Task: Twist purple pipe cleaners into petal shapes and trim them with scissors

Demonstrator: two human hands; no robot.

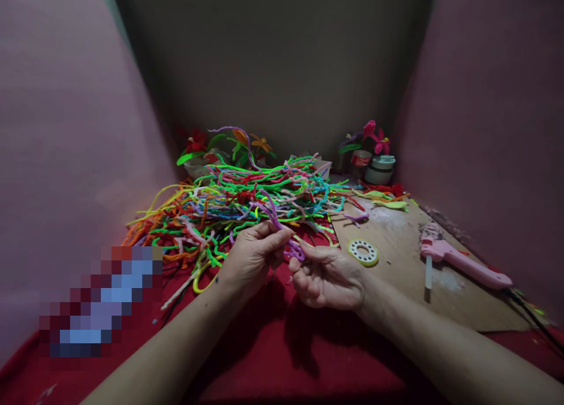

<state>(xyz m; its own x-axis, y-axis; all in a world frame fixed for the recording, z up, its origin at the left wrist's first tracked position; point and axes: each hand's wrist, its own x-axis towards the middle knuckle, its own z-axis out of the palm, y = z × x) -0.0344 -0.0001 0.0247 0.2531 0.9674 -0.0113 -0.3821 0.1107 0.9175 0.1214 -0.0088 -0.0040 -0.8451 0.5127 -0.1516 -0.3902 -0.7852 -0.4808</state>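
Between my two hands is a purple pipe cleaner [274, 214], bent into a small looped shape at its lower end. My left hand [259, 249] pinches it between thumb and forefinger, and its loose ends stick up above the fingers. My right hand [330, 275] grips the looped end with thumb and fingertips, the other fingers curled below. Both hands are raised over the red cloth [264, 358], close together. Just behind them lies a large heap of coloured pipe cleaners [247, 199] in green, red, orange, purple, blue and white.
Right of my hands, a brown board [388, 293] carries a roll of tape [363, 252] and a pink glue gun [467, 264] with a cable. At the back stand a lidded jar [379, 170] and pipe-cleaner flowers [376, 139]. A blurred-out patch [106, 302] lies left. Pinkish walls flank both sides.
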